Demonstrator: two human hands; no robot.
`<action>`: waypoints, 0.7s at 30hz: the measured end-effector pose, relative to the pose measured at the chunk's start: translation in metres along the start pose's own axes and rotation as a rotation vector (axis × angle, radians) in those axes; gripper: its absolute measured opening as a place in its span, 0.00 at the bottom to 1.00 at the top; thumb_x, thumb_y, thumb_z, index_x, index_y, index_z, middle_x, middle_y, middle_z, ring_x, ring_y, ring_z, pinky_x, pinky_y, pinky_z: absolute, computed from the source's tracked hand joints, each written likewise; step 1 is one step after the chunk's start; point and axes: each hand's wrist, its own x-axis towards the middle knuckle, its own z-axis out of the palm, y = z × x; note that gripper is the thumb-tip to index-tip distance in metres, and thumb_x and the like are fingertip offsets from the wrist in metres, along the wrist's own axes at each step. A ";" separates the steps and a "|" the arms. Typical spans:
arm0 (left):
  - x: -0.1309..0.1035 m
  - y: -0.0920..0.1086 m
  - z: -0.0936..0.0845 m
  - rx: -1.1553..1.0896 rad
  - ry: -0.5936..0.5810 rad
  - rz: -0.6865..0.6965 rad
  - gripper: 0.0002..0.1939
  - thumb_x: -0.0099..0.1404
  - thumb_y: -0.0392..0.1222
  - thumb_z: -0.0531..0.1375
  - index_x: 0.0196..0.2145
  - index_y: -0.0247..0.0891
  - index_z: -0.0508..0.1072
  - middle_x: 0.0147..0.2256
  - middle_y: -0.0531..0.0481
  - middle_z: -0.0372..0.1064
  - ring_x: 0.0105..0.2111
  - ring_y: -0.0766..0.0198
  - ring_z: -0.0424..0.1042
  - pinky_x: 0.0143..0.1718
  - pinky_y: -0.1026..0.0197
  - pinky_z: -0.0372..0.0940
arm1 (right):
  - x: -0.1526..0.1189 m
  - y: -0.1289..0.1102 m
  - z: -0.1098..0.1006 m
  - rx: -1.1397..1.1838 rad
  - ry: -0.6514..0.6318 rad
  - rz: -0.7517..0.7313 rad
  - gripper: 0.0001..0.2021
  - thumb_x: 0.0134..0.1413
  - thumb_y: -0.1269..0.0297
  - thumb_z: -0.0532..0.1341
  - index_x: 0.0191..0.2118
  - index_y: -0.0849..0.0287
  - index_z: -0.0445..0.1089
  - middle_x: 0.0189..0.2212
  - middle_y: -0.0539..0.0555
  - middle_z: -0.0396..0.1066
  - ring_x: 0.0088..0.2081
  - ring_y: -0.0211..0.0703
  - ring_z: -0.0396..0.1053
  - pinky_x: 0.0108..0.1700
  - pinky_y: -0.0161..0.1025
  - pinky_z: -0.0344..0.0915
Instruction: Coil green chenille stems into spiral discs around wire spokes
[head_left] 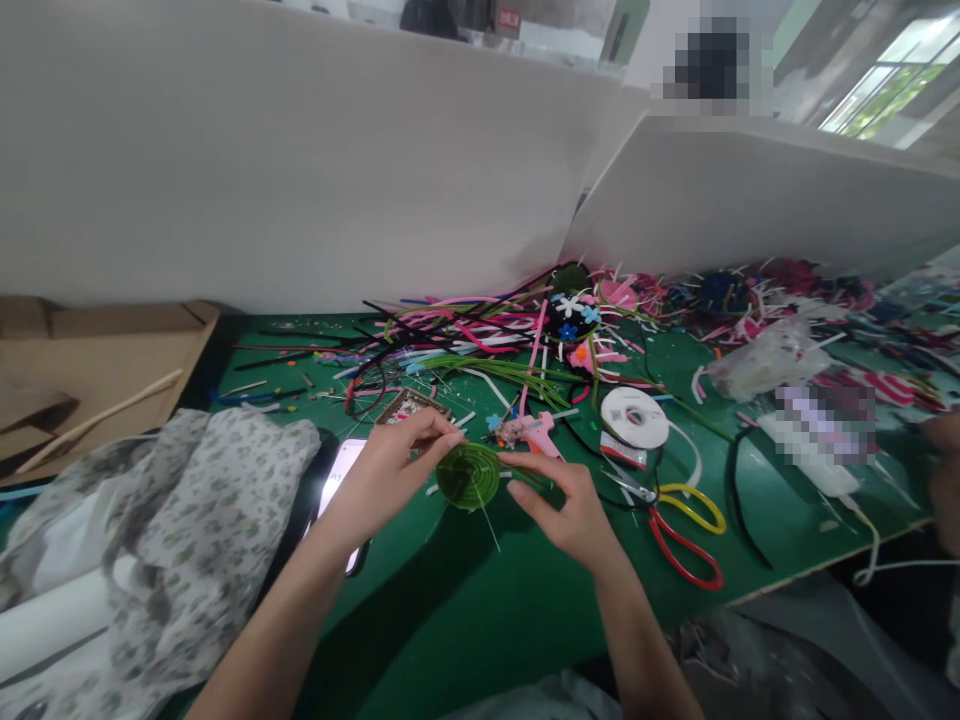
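Green coil (468,475): pinched at its edges between my left hand (390,470) and right hand (570,510). Scissors (675,520) just right; phone (339,480) under left wrist.

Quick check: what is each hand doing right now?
Left hand: fingers pinched on the rim of the flat green coiled-strip disc.
Right hand: fingers pinched on the same disc's opposite edge.

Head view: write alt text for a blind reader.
Two bare hands, left hand and right hand, hold a flat green coil over a green table. Red-and-yellow scissors, a white tape roll and coloured strips lie beyond.
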 end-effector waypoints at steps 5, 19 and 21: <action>-0.001 0.002 0.004 -0.028 0.011 -0.017 0.08 0.66 0.46 0.56 0.34 0.41 0.71 0.30 0.55 0.72 0.29 0.65 0.70 0.31 0.65 0.62 | -0.001 -0.001 0.022 0.146 0.250 0.205 0.08 0.49 0.63 0.67 0.38 0.55 0.77 0.36 0.52 0.79 0.40 0.46 0.76 0.42 0.39 0.72; -0.001 -0.003 0.001 -0.024 -0.200 -0.043 0.08 0.56 0.45 0.64 0.35 0.42 0.76 0.33 0.51 0.77 0.34 0.60 0.76 0.36 0.61 0.70 | 0.022 0.000 0.011 0.089 0.047 0.164 0.04 0.52 0.63 0.64 0.31 0.55 0.77 0.30 0.51 0.78 0.35 0.44 0.75 0.37 0.37 0.70; -0.001 -0.003 0.001 0.006 -0.216 -0.047 0.07 0.57 0.45 0.63 0.33 0.43 0.78 0.31 0.52 0.77 0.32 0.61 0.76 0.34 0.62 0.69 | 0.027 -0.007 0.006 0.056 -0.020 0.106 0.04 0.52 0.65 0.64 0.31 0.55 0.77 0.30 0.50 0.78 0.35 0.43 0.74 0.37 0.37 0.70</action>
